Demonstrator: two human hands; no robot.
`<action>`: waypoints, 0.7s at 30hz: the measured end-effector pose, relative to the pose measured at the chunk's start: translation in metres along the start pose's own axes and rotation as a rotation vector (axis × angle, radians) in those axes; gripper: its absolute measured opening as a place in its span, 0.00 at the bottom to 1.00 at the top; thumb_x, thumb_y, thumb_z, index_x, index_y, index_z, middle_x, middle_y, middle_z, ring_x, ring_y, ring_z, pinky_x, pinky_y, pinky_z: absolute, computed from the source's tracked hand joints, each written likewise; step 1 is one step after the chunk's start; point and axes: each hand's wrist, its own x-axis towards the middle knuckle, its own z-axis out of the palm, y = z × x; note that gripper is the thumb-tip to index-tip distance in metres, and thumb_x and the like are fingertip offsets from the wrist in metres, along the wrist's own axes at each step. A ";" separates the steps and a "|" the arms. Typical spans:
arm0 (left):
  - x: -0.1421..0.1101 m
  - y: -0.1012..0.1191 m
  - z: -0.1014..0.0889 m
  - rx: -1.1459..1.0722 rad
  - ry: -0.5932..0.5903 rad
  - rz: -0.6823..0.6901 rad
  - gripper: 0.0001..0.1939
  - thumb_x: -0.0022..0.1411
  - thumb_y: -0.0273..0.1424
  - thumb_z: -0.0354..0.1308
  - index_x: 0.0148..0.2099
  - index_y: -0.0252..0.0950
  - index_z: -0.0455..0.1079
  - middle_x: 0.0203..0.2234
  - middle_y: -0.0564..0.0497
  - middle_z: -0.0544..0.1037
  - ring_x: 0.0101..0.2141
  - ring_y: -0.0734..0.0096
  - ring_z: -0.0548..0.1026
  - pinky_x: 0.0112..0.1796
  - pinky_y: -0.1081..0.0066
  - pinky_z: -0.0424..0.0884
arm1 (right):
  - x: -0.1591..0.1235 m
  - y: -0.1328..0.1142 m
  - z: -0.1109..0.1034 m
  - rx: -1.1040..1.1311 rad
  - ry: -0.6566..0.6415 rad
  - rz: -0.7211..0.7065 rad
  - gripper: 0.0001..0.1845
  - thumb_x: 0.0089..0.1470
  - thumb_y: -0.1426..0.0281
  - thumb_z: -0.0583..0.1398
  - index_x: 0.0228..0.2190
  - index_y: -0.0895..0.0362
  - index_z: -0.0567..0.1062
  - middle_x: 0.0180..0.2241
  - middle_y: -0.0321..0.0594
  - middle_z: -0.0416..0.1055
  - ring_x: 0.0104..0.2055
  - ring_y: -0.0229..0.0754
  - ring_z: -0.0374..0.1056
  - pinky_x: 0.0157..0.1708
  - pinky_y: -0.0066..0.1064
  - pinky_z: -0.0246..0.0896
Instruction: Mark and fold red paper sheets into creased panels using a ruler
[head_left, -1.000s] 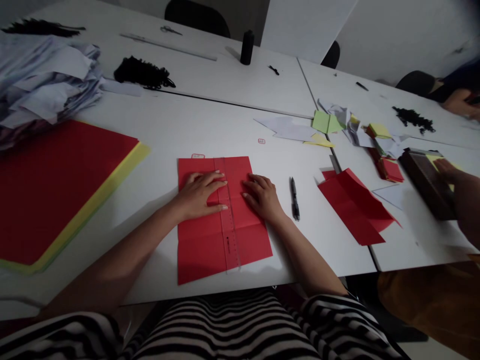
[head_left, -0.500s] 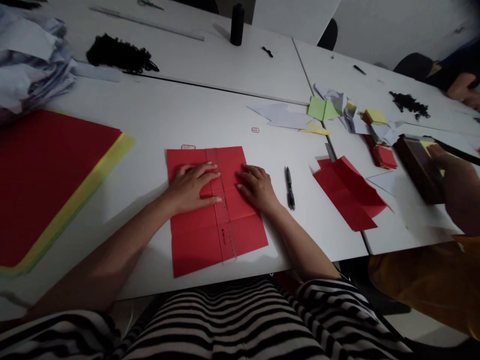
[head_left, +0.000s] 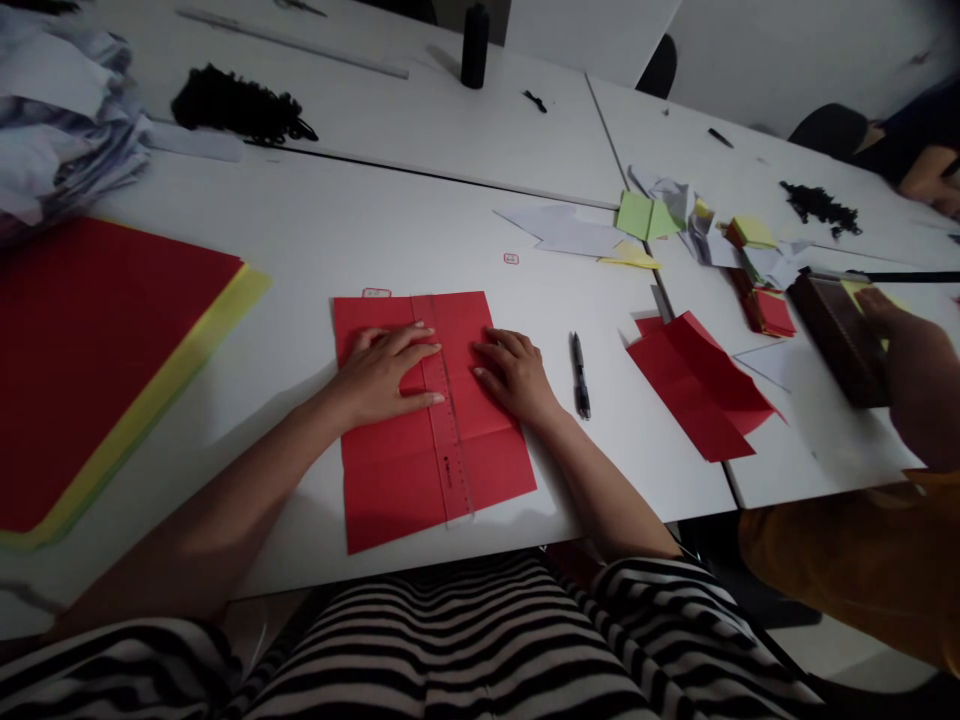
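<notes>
A creased sheet of red paper (head_left: 390, 500) lies flat on the white table in front of me. Across it, running away from me, rests a clear plastic ruler (head_left: 454, 485). My left hand (head_left: 386, 378) lies with its fingers apart on the paper, the fingertips touching the ruler's left part. On the sheet's right side rests my right hand (head_left: 517, 375), its fingers spread and bent a little, holding nothing. To the right of that hand lies a black pen (head_left: 580, 375), apart from it.
Stacked red (head_left: 105, 360) and yellow sheets lie at the left, near crumpled paper (head_left: 60, 120). Folded red paper (head_left: 697, 385) is at the right. Beyond it, another person's hand (head_left: 919, 350) is at a dark brown box (head_left: 832, 335). A black bottle (head_left: 474, 48) stands at the back.
</notes>
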 end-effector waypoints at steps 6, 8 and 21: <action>0.000 0.000 0.000 -0.019 -0.008 -0.009 0.33 0.59 0.52 0.54 0.62 0.45 0.60 0.63 0.48 0.60 0.63 0.56 0.55 0.59 0.56 0.45 | 0.000 -0.001 -0.001 -0.001 -0.015 0.011 0.19 0.60 0.62 0.58 0.53 0.50 0.70 0.59 0.41 0.62 0.60 0.51 0.55 0.54 0.47 0.58; 0.000 0.000 -0.001 -0.026 -0.007 -0.012 0.33 0.59 0.52 0.55 0.63 0.46 0.59 0.63 0.48 0.60 0.63 0.55 0.56 0.59 0.56 0.44 | 0.000 -0.001 0.000 0.001 -0.012 0.005 0.19 0.61 0.62 0.58 0.53 0.50 0.70 0.59 0.42 0.62 0.60 0.51 0.55 0.54 0.47 0.58; -0.004 -0.002 0.002 -0.004 -0.014 -0.009 0.33 0.60 0.53 0.54 0.62 0.43 0.60 0.63 0.46 0.59 0.62 0.56 0.56 0.59 0.55 0.45 | -0.005 -0.014 -0.001 0.146 0.082 0.077 0.19 0.61 0.64 0.56 0.53 0.53 0.70 0.59 0.48 0.61 0.60 0.52 0.58 0.56 0.50 0.60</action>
